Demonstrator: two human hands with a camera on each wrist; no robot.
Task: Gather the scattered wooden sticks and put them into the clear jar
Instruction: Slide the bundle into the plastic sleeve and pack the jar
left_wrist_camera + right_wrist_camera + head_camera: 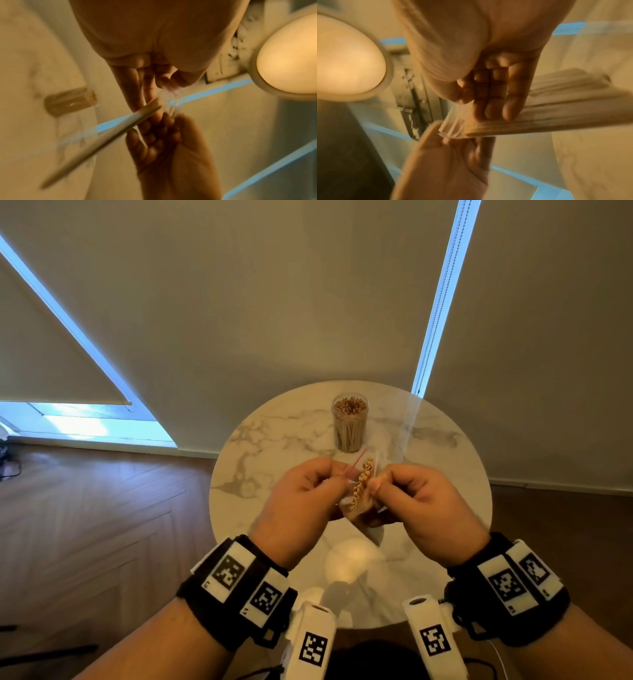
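Right, both hands are up over the round white marble-patterned tabletop (260, 446), and between them sits a small clear plastic zip bag with a red seal strip (354, 470), packed with a bundle of thin pale wooden sticks (362, 486). The left hand (301, 501) has fingers curled and pinches one lip of the bag's mouth; the right hand (421, 505) pinches the opposite lip, thumb on top. That two-sided grip makes sense: I'd say they are parting the mouth so the sticks can come out, and holding it up off the surface keeps the bundle from spilling.

Over to the right wrist view, where that hand's fingers (508, 105) lie flat against the side of the stick bundle (556, 108), steadying it inside the film while the other hand tugs at the crumpled plastic edge. It's blurred, so which fingertips do the pinching is hard to make out.

Behind the hands, well apart from them, stands the clear cylindrical jar (350, 424), upright and uncapped, and already crowded with sticks standing on end. Its open top faces up, ready to receive more. I can't pick out any loose sticks lying on the marble from here; this bagged bundle looks like the batch still to go in.
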